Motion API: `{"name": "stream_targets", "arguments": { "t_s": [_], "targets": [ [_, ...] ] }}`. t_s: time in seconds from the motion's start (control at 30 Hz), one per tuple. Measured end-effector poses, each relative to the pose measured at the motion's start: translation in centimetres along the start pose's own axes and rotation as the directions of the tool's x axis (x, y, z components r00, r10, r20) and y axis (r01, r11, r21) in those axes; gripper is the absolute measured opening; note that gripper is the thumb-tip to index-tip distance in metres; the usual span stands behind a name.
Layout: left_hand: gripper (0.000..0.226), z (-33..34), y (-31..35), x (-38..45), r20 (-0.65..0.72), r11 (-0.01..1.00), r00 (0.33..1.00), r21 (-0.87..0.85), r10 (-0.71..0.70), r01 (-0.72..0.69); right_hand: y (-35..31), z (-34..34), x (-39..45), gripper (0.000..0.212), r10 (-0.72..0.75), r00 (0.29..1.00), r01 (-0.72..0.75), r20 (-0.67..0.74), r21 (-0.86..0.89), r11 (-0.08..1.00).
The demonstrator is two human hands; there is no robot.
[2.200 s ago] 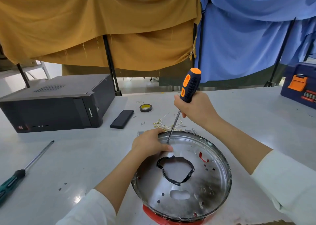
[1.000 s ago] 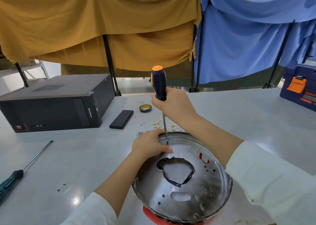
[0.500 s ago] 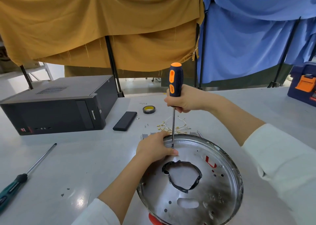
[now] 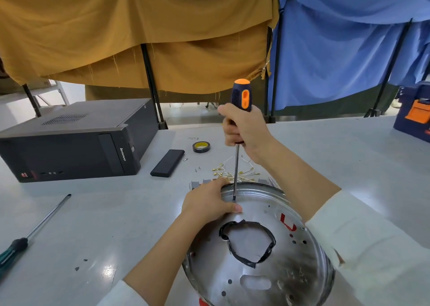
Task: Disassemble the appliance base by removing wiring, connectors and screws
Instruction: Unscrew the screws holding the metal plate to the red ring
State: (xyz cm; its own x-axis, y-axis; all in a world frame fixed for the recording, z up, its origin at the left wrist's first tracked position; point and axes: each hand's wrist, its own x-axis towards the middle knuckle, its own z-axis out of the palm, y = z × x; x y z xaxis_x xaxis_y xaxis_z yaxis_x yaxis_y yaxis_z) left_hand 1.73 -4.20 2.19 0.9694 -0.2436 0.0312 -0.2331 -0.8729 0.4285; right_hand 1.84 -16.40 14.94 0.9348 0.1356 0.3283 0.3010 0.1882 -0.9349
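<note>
The appliance base (image 4: 274,280) is a round shiny metal pan tilted on the table, with a black-taped hole in its middle. My left hand (image 4: 207,203) grips its far left rim, thumb inside the pan. My right hand (image 4: 244,128) grips the black-and-orange handle of a screwdriver (image 4: 236,166) held upright. Its tip sits on the pan's inner surface just above my left thumb. Loose yellowish wires with connectors (image 4: 232,173) lie on the table behind the pan.
A black computer case (image 4: 74,142) stands at the left. A black slab (image 4: 168,162) and a tape roll (image 4: 201,147) lie behind the pan, with small screws nearby. A green-handled screwdriver (image 4: 30,233) lies at the left edge. A blue toolbox (image 4: 414,117) sits far right.
My right hand has brought the screwdriver from a tilt to upright, keeping its tip on the pan by my left thumb. The handle has turned in my grip. My left hand has stayed on the rim.
</note>
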Motion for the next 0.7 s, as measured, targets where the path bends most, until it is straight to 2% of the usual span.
{"name": "stream_targets", "arguments": {
  "t_s": [0.07, 0.1, 0.13, 0.2, 0.23, 0.3, 0.37, 0.5, 0.57, 0.63, 0.7],
  "targets": [
    [0.081, -0.1, 0.0, -0.1, -0.002, 1.000, 1.000, -0.006, -0.001, 0.001, -0.2, -0.3, 0.0, 0.028, 0.039, 0.963, -0.049, 0.268, 0.032, 0.998],
    [0.080, -0.1, 0.0, -0.1, -0.003, 1.000, 1.000, -0.011, 0.001, -0.001, -0.4, -0.3, -0.1, 0.026, 0.039, 0.944, -0.046, 0.327, 0.014, 0.999],
    [0.078, -0.1, 0.0, -0.1, -0.003, 1.000, 1.000, -0.015, 0.004, -0.004, -0.4, -0.3, -0.2, 0.026, 0.040, 0.946, -0.038, 0.322, -0.011, 0.999],
    [0.078, 0.0, 0.0, -0.1, -0.003, 1.000, 1.000, -0.016, 0.003, -0.003, -0.5, 0.3, -0.6, 0.020, 0.020, 0.987, 0.000, 0.157, -0.128, 0.992],
    [0.079, 0.1, 0.1, -0.1, -0.005, 1.000, 1.000, -0.016, 0.002, -0.002, -0.6, 0.6, -0.9, 0.024, 0.000, 1.000, 0.004, 0.020, -0.222, 0.975],
    [0.079, 0.2, 0.0, 0.0, -0.013, 1.000, 1.000, -0.020, -0.004, 0.003, -0.2, 1.0, -1.2, 0.032, -0.114, 0.968, 0.023, -0.224, -0.371, 0.928],
    [0.077, 0.2, 0.0, -0.1, -0.014, 1.000, 1.000, -0.029, -0.011, 0.011, 0.0, 1.5, -1.7, 0.025, -0.195, 0.945, 0.075, -0.264, -0.404, 0.912],
    [0.074, 0.1, 0.0, -0.3, -0.026, 0.999, 1.000, -0.037, -0.009, 0.008, 0.0, 2.6, -1.6, 0.027, -0.206, 0.960, 0.132, -0.188, -0.346, 0.929],
    [0.075, 0.0, 0.1, -0.4, -0.027, 0.999, 1.000, -0.034, -0.005, 0.004, -0.5, 2.2, -1.0, 0.029, -0.108, 0.986, 0.081, -0.127, -0.203, 0.976],
    [0.075, -0.1, 0.1, -0.4, -0.024, 1.000, 1.000, -0.027, -0.002, 0.001, -0.7, 1.3, -0.5, 0.027, 0.007, 0.992, -0.003, 0.128, -0.036, 0.999],
    [0.074, -0.1, 0.1, -0.4, -0.020, 1.000, 1.000, -0.021, 0.004, -0.004, -1.3, 0.6, -0.7, 0.019, 0.051, 0.950, -0.045, 0.308, -0.027, 0.999]
  ]
}}
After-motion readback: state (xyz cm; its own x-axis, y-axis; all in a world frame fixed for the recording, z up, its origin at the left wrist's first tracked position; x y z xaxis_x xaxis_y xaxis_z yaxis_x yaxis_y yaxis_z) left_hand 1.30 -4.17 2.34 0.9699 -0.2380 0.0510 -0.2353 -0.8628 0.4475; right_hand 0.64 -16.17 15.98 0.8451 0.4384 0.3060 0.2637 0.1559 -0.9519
